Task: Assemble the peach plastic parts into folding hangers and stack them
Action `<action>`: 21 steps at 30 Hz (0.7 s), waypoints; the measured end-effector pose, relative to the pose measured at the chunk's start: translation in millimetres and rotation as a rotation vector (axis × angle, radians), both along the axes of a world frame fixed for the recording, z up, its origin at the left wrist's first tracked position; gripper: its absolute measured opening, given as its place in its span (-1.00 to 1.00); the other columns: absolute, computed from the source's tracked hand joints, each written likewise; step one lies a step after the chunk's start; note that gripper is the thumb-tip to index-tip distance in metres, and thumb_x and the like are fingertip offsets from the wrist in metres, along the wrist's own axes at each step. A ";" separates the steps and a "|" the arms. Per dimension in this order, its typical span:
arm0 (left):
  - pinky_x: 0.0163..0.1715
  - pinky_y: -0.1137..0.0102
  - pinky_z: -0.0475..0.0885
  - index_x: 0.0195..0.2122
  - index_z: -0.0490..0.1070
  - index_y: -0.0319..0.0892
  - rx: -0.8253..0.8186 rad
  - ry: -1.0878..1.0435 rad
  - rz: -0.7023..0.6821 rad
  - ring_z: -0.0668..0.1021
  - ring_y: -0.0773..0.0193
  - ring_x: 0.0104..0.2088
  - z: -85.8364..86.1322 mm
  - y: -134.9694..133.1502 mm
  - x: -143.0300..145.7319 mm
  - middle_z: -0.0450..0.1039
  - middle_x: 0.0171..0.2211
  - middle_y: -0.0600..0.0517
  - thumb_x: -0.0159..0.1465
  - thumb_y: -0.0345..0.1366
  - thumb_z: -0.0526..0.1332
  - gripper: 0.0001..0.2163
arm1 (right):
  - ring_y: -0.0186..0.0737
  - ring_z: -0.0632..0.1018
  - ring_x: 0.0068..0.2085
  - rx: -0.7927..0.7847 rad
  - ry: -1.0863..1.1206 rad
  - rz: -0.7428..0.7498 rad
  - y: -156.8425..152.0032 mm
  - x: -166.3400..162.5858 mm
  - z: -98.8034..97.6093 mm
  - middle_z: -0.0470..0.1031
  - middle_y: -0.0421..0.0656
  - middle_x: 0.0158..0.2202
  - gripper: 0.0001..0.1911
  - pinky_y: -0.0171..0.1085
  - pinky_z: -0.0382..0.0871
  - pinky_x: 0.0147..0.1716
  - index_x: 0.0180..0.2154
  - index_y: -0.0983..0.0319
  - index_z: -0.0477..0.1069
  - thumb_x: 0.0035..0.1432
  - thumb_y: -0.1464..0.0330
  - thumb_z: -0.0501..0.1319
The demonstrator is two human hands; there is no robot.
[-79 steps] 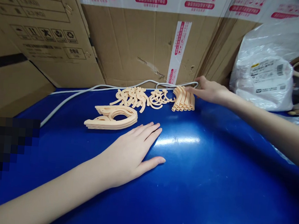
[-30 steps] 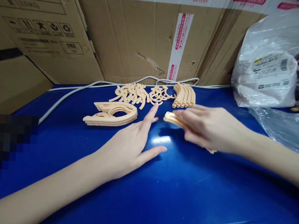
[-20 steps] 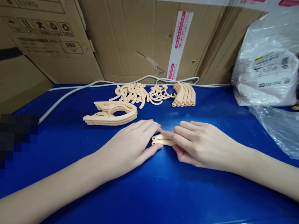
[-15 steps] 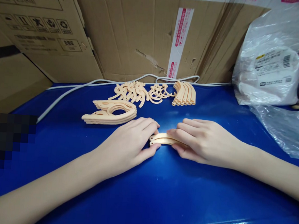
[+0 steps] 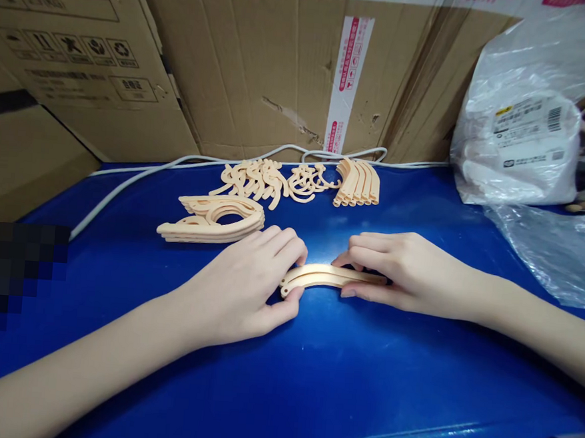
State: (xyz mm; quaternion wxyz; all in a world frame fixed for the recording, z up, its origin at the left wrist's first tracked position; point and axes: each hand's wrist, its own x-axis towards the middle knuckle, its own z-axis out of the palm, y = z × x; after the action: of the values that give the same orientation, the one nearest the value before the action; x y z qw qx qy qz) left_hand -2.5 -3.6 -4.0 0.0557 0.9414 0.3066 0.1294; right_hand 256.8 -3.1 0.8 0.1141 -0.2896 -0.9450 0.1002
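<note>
From here, reading the clock around the middle of the two curved strips [image 5: 321, 275] on the blue bench [image 5: 260, 390], a stack of flat pieces [image 5: 210, 229] lies towards ten. At nine, the left hand [image 5: 248, 284] pinches their left end. Wavy pieces [image 5: 258, 180] heap between ten and eleven, thin hooks [image 5: 309, 179] past eleven, a row of curved tubes [image 5: 358, 183] just after twelve. At three, the right hand [image 5: 409, 274] has a narrow grip around the other end; it has just uncovered more of the strips, so they seem steadied at both ends.
</note>
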 end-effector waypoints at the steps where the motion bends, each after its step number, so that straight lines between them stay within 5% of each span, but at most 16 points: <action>1: -0.30 0.24 0.30 -0.22 0.31 -0.19 -0.003 -0.004 -0.008 0.40 0.17 -0.31 -0.4 -0.6 0.6 0.37 -0.28 0.00 0.31 -0.34 0.05 -0.90 | -0.28 0.53 -0.29 -0.010 0.008 -0.005 0.4 -0.3 -1.1 0.51 -0.14 -0.25 -0.75 -0.33 0.32 -0.32 -0.09 0.24 0.46 0.38 0.22 0.14; 21: -0.43 0.28 0.17 -0.35 0.23 -0.15 -0.004 0.022 0.018 0.31 0.20 -0.41 -6.0 -4.8 2.7 0.27 -0.38 0.03 0.14 -0.39 0.04 -0.94 | -0.36 0.43 -0.39 -0.138 0.091 -0.042 2.9 -5.2 -10.0 0.44 -0.20 -0.28 -0.69 -0.37 0.22 -0.40 -0.14 0.23 0.44 0.33 0.12 0.20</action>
State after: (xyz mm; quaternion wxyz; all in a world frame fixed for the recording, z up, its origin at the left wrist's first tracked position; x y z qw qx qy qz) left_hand 0.2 -8.5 -10.0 0.0530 0.9398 0.3160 0.1188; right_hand 251.6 -0.3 -9.2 0.1386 -0.3119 -0.9234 0.1759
